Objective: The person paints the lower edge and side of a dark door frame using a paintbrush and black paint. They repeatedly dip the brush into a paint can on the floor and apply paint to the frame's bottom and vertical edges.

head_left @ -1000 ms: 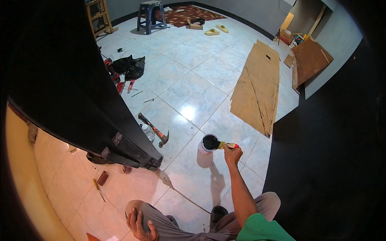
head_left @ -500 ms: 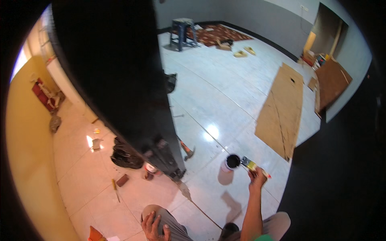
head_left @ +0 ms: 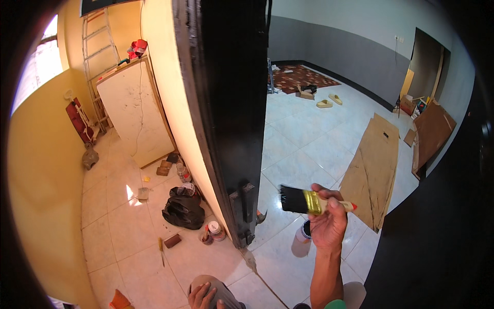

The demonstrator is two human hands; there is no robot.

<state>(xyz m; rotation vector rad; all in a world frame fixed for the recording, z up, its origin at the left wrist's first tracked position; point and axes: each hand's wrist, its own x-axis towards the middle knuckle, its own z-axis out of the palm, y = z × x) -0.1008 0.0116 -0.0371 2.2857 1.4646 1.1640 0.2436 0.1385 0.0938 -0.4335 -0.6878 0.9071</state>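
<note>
Right hand grips brush by handle, raised over floor, right of floor's edge at black post. Left hand rests on knee, fingers apart. Risk: overloaded bristles could drip; low wrist could tip pot.

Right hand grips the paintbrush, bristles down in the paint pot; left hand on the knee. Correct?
No: the head view shows the bristles clear of the paint pot, up in the air. The rest stands: right hand gripping the paintbrush, left hand on the knee.
</note>
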